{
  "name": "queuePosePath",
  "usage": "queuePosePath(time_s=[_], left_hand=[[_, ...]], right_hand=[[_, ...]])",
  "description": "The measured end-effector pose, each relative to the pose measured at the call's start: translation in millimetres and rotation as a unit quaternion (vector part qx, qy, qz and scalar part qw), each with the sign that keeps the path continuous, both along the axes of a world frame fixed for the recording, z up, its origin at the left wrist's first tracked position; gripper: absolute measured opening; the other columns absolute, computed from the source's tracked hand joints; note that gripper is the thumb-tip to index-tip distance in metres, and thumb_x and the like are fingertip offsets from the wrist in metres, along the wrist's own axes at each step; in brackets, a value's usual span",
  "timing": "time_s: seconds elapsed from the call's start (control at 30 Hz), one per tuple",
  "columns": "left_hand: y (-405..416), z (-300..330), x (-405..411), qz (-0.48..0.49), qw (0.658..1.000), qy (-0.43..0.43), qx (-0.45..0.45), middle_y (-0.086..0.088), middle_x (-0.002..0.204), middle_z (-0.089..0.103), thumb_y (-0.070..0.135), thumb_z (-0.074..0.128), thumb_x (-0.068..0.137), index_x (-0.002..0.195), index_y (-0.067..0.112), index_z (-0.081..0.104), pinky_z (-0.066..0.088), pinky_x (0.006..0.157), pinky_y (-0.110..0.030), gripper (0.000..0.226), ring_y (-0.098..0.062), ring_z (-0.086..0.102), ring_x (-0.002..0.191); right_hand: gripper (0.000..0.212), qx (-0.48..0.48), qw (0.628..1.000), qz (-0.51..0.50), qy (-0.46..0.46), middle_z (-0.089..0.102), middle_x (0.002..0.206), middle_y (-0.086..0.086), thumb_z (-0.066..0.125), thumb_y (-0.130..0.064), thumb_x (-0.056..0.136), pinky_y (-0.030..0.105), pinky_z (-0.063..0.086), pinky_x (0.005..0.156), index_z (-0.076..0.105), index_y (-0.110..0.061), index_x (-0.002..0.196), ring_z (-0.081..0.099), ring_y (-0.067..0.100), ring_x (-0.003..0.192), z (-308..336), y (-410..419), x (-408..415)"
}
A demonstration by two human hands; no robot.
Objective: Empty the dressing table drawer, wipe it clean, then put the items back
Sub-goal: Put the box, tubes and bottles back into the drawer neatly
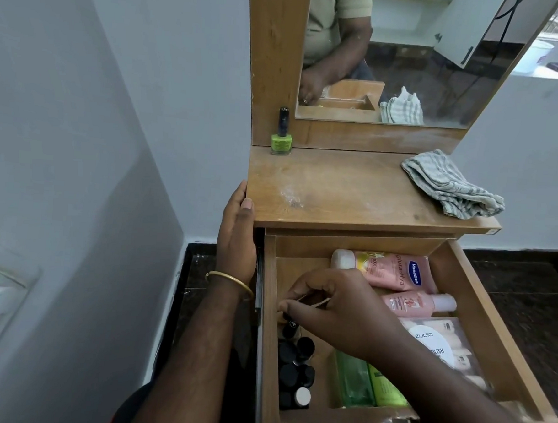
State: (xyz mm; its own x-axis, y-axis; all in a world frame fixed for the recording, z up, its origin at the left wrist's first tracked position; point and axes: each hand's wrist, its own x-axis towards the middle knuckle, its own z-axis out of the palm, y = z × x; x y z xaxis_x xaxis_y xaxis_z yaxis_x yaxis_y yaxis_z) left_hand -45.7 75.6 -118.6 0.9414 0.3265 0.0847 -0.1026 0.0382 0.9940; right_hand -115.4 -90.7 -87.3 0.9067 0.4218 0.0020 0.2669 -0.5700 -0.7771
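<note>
right hand (337, 309) fingers pinch a bottle (288, 326) at drawer's (267, 308) left edge; left hand (237, 235) flat on surface (338, 188) edge; crowded neighbours may topple.

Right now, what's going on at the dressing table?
A person is emptying the open drawer. The right hand reaches in and pinches a small dark-capped bottle at the drawer's left side, while the left hand rests on the tabletop's left edge. One green nail polish already stands on the tabletop, beside a striped cloth. Lotion bottles and more small bottles remain inside.
</note>
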Motion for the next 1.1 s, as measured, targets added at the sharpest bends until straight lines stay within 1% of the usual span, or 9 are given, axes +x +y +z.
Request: queuePosePath(time_s=[0.13, 0.27, 0.37, 0.53, 0.7, 0.8, 0.87, 1.0, 1.1], left_hand=[[0.6, -1.5, 2.1, -0.003, 1.0, 0.001, -0.004, 0.01, 0.15, 0.043, 0.046, 0.037, 0.089, 0.145, 0.029, 0.042, 0.03, 0.118, -0.036, 0.058, -0.003, 0.039, 0.137], [0.3, -1.8, 2.6, 0.001, 1.0, -0.004, -0.023, 0.009, 0.148, 0.046, 0.047, 0.039, 0.089, 0.145, 0.027, 0.044, 0.032, 0.117, -0.039, 0.059, -0.005, 0.042, 0.136], [0.1, -1.3, 2.4, 0.001, 1.0, 0.001, -0.03, 0.009, 0.146, 0.047, 0.047, 0.039, 0.089, 0.143, 0.028, 0.045, 0.035, 0.115, -0.039, 0.058, -0.005, 0.044, 0.133], [0.5, -2.0, 1.9, 0.002, 1.0, 0.003, -0.03, 0.012, 0.142, 0.049, 0.049, 0.04, 0.089, 0.141, 0.033, 0.047, 0.038, 0.112, -0.043, 0.055, -0.006, 0.046, 0.13], [0.0, -1.8, 1.8, 0.006, 0.999, 0.008, -0.037, 0.012, 0.143, 0.049, 0.05, 0.04, 0.088, 0.14, 0.035, 0.047, 0.039, 0.112, -0.043, 0.054, -0.007, 0.046, 0.131], [0.4, -2.3, 2.7, 0.007, 0.999, 0.004, -0.035, 0.01, 0.143, 0.05, 0.049, 0.04, 0.088, 0.141, 0.033, 0.047, 0.038, 0.113, -0.043, 0.055, -0.007, 0.046, 0.131], [0.2, -2.9, 3.0, 0.003, 1.0, 0.002, -0.03, 0.008, 0.143, 0.05, 0.053, 0.041, 0.087, 0.141, 0.033, 0.047, 0.038, 0.113, -0.044, 0.058, -0.008, 0.046, 0.132], [-0.1, -3.1, 2.9, 0.01, 1.0, -0.002, -0.027, 0.008, 0.143, 0.05, 0.05, 0.039, 0.089, 0.142, 0.031, 0.047, 0.038, 0.113, -0.042, 0.057, -0.006, 0.046, 0.131], [-0.6, -1.8, 2.5, 0.01, 0.999, -0.003, -0.031, 0.008, 0.143, 0.05, 0.047, 0.039, 0.089, 0.142, 0.029, 0.047, 0.038, 0.113, -0.04, 0.056, -0.006, 0.046, 0.131]], right_hand=[[0.005, 0.014, 0.999, -0.03, -0.024, 0.069, 0.084, -0.013, 0.07, -0.031, 0.089, 0.023, 0.057, 0.065, 0.071, -0.029, 0.093, 0.066, 0.001, 0.077, 22.8, 3.6, 15.9], [0.028, 0.016, 0.98, -0.117, -0.162, 0.064, 0.102, -0.013, 0.071, -0.033, 0.088, 0.027, 0.055, 0.07, 0.063, -0.029, 0.115, 0.062, 0.004, 0.089, 56.1, 18.5, 71.4], [0.038, -0.049, 0.952, -0.156, -0.26, 0.059, 0.108, -0.006, 0.071, -0.031, 0.088, 0.025, 0.048, 0.07, 0.057, -0.022, 0.122, 0.056, 0.008, 0.09, 72.2, 32.8, 120.7], [0.065, -0.166, 0.924, -0.151, -0.311, 0.052, 0.129, 0.004, 0.07, -0.033, 0.086, 0.034, 0.056, 0.078, 0.043, -0.026, 0.145, 0.057, 0.019, 0.106, 69.4, 46.6, 170.1], [0.044, -0.187, 0.907, -0.148, -0.347, 0.058, 0.116, 0.001, 0.069, -0.037, 0.089, 0.023, 0.043, 0.068, 0.059, -0.021, 0.129, 0.052, 0.01, 0.092, 60.6, 50.4, 177.4], [0.021, -0.132, 0.909, -0.152, -0.365, 0.068, 0.098, -0.001, 0.069, -0.031, 0.09, 0.026, 0.049, 0.064, 0.069, -0.018, 0.106, 0.058, 0.01, 0.08, 63.7, 49.2, 171.1], [0.013, -0.098, 0.914, -0.152, -0.364, 0.071, 0.091, 0.0, 0.07, -0.025, 0.089, 0.031, 0.054, 0.067, 0.071, -0.017, 0.099, 0.062, 0.012, 0.077, 64.7, 47.6, 166.5], [0.019, -0.02, 0.928, -0.151, -0.339, 0.07, 0.087, -0.004, 0.073, -0.021, 0.084, 0.034, 0.056, 0.067, 0.072, -0.015, 0.102, 0.064, 0.008, 0.074, 65.0, 42.1, 156.2], [0.018, 0.03, 0.939, -0.131, -0.317, 0.07, 0.088, -0.004, 0.073, -0.019, 0.085, 0.029, 0.056, 0.068, 0.073, -0.013, 0.102, 0.065, 0.007, 0.076, 70.8, 29.8, 126.3]])
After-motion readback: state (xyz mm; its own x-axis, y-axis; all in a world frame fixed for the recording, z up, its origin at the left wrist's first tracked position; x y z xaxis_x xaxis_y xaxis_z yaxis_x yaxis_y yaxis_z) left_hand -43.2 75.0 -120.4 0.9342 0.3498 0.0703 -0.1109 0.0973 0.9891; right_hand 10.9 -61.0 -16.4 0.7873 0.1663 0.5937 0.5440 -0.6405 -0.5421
